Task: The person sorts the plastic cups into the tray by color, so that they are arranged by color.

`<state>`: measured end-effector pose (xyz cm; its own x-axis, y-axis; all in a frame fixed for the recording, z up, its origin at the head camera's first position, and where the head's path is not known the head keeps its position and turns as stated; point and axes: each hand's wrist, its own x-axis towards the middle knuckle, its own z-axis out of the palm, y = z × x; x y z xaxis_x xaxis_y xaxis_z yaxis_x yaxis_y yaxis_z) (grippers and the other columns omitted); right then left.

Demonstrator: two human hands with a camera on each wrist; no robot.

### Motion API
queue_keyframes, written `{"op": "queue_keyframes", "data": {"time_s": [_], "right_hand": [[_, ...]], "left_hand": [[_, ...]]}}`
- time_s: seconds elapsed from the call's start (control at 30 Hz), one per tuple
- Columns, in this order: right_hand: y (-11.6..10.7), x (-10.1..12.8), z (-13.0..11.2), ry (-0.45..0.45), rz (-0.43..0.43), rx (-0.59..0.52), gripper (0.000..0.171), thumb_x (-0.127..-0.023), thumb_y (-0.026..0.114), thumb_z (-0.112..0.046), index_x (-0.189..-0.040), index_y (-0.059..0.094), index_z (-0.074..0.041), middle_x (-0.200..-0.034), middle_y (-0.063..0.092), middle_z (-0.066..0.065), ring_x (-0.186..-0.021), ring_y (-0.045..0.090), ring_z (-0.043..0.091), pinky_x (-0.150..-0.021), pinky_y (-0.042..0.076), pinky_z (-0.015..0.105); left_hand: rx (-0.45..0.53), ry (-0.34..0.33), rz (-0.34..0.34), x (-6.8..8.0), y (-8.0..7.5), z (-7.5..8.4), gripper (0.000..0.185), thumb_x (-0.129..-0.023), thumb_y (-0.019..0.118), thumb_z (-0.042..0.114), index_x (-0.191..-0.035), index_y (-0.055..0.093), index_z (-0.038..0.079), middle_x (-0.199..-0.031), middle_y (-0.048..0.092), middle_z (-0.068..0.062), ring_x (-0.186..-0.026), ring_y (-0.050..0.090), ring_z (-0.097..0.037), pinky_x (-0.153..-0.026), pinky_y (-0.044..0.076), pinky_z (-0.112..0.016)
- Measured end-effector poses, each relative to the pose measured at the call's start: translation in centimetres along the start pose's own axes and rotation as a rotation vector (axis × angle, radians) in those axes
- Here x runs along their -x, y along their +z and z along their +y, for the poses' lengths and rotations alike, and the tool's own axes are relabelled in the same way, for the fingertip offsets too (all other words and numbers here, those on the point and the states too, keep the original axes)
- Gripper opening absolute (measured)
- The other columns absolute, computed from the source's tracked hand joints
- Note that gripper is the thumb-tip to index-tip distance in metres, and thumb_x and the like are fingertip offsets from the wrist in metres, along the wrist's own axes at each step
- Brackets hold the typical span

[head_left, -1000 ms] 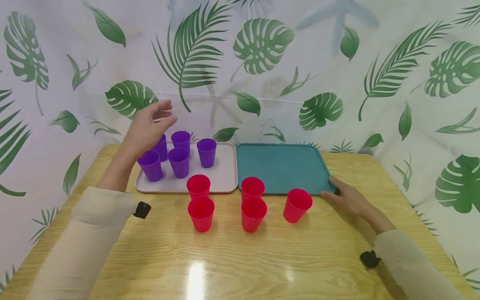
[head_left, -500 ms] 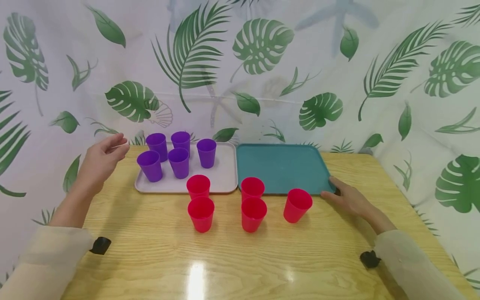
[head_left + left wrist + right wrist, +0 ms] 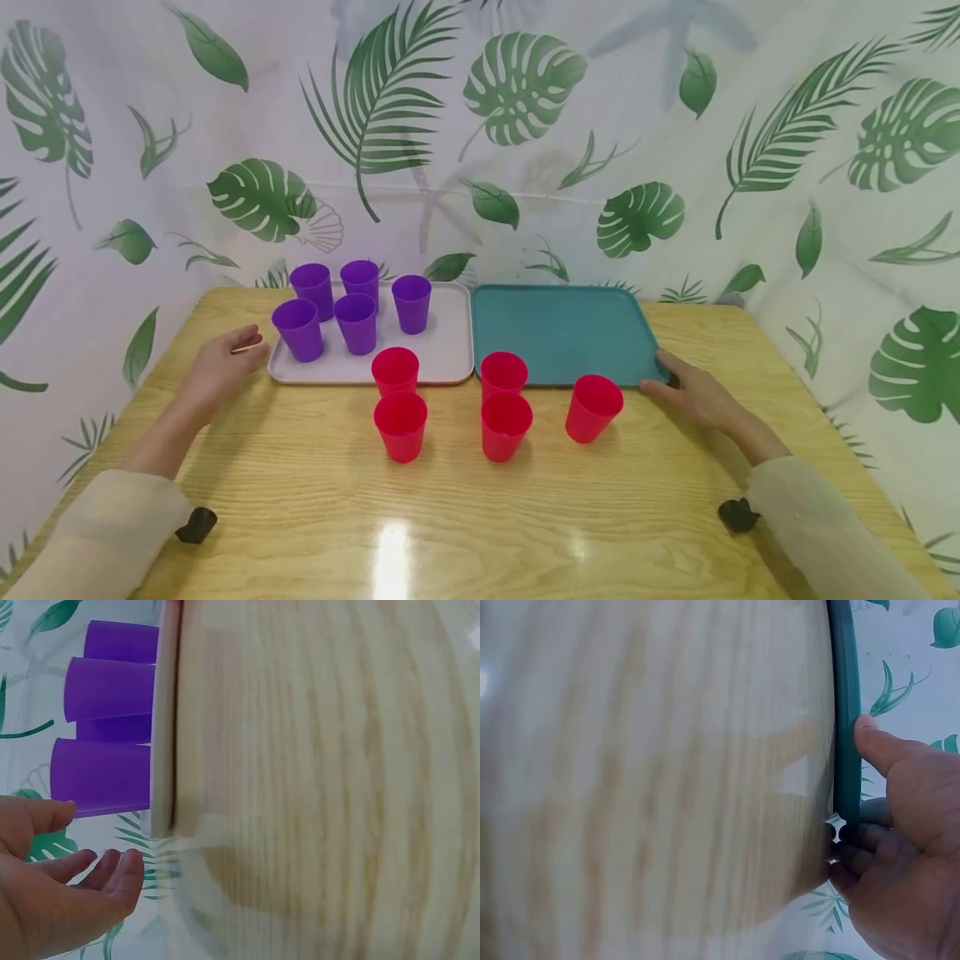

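Observation:
Several purple cups [image 3: 356, 323] stand upright on the white tray [image 3: 450, 350]. Several red cups [image 3: 506, 426] stand on the wooden table [image 3: 480, 517] along the near edges of the white tray and the teal tray [image 3: 570, 333]. My left hand [image 3: 228, 358] rests on the table just left of the white tray, fingers relaxed and holding nothing. In the left wrist view, the left hand [image 3: 67, 900] lies beside the tray rim [image 3: 161, 750] and the purple cups [image 3: 112, 776]. My right hand [image 3: 682, 387] lies at the teal tray's near right corner. Its thumb [image 3: 874, 742] touches the rim [image 3: 846, 712].
A leaf-printed cloth [image 3: 525, 125] hangs behind and on both sides of the table. The teal tray holds nothing. A glare spot [image 3: 390, 550] shows on the table's near part.
My left hand has come down and to the left, from above the purple cups to the table beside the white tray. The right hand and all cups stay where they were.

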<state>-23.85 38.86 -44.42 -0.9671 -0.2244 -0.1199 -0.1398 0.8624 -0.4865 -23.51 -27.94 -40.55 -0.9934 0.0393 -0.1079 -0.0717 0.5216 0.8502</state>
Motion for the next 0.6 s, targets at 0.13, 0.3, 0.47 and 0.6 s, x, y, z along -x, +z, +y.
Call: {"op": "queue_keyframes", "data": {"time_s": [0.13, 0.3, 0.47, 0.6], "right_hand": [[0.0, 0.1, -0.1, -0.003, -0.002, 0.003, 0.087, -0.105, 0.057, -0.047, -0.157, 0.022, 0.014, -0.158, 0.025, 0.041, -0.143, 0.027, 0.060, -0.114, 0.029, 0.070], [0.1, 0.1, -0.4, -0.005, -0.004, -0.009, 0.086, -0.106, 0.057, -0.046, -0.157, 0.022, 0.014, -0.158, 0.025, 0.041, -0.144, 0.027, 0.059, -0.115, 0.029, 0.069], [0.0, 0.0, -0.3, -0.002, -0.006, -0.005, 0.087, -0.105, 0.057, -0.047, -0.157, 0.022, 0.014, -0.158, 0.025, 0.041, -0.144, 0.027, 0.059, -0.115, 0.029, 0.070], [0.0, 0.1, -0.2, 0.005, -0.004, -0.006, 0.087, -0.105, 0.057, -0.047, -0.157, 0.021, 0.014, -0.159, 0.024, 0.041, -0.144, 0.026, 0.059, -0.115, 0.028, 0.070]], "left_hand": [[-0.054, -0.022, -0.026, -0.4, 0.4, -0.7, 0.065, -0.109, 0.048, 0.018, -0.157, 0.019, -0.015, -0.158, 0.031, -0.036, -0.142, 0.040, -0.049, -0.114, 0.041, -0.055], [-0.096, -0.046, -0.058, -0.6, 0.7, -1.0, 0.065, -0.108, 0.050, 0.015, -0.155, 0.020, -0.016, -0.155, 0.034, -0.038, -0.142, 0.039, -0.051, -0.116, 0.037, -0.057], [-0.125, -0.071, -0.084, -0.9, 0.8, -1.3, 0.067, -0.107, 0.052, 0.014, -0.157, 0.018, -0.014, -0.157, 0.031, -0.038, -0.146, 0.028, -0.054, -0.121, 0.024, -0.062], [-0.116, -0.076, -0.112, -1.1, 1.1, -1.3, 0.070, -0.105, 0.055, 0.013, -0.158, 0.017, -0.012, -0.160, 0.025, -0.037, -0.149, 0.020, -0.054, -0.123, 0.017, -0.063]]}}
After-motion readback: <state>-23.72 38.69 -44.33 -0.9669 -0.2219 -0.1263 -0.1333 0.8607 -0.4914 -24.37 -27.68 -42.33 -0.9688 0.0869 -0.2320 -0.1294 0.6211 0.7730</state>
